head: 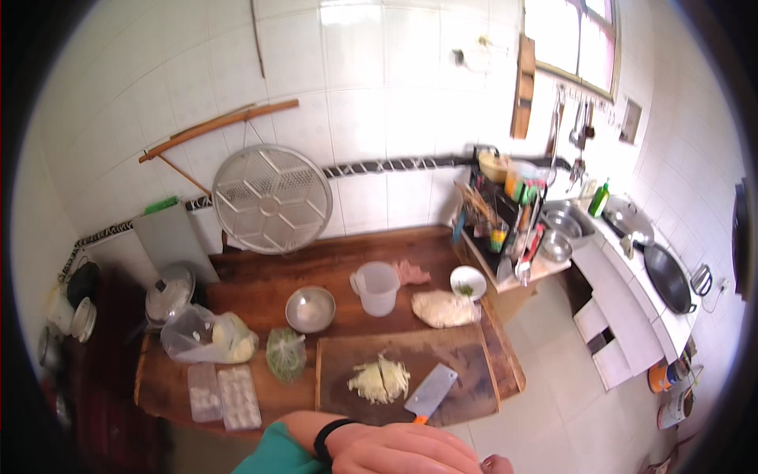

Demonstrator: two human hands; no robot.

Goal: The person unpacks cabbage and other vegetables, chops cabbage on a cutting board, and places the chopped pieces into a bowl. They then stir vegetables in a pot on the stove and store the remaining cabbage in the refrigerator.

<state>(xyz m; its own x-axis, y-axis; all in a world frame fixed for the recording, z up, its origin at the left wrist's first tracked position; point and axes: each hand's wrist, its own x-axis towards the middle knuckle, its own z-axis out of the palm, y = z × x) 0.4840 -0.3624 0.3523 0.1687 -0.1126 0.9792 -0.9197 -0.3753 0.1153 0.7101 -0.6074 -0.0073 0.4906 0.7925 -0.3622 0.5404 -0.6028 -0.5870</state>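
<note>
My left hand [402, 450], with a black band at the wrist, is at the bottom edge, back upward; what lies under it is hidden. A fingertip [497, 464] beside it may be of my right hand, otherwise hidden. Just beyond, a cleaver [433, 391] with an orange handle lies on a wooden cutting board [349, 346]. Left of the blade sits a heap of shredded pale vegetable [379, 382], parted by a gap. Behind the board are a bag of pale food [445, 309], a white bowl with chopped greens [468, 283], a plastic jug [377, 289] and a metal bowl [310, 309].
A bag of greens [285, 355], a clear bag with pale vegetable [207, 338] and two plastic trays [238, 397] lie left of the board. A lidded pot [169, 293] stands behind them. Utensils crowd a rack [497, 219] at right, near the sink [583, 228] and a wok [669, 278].
</note>
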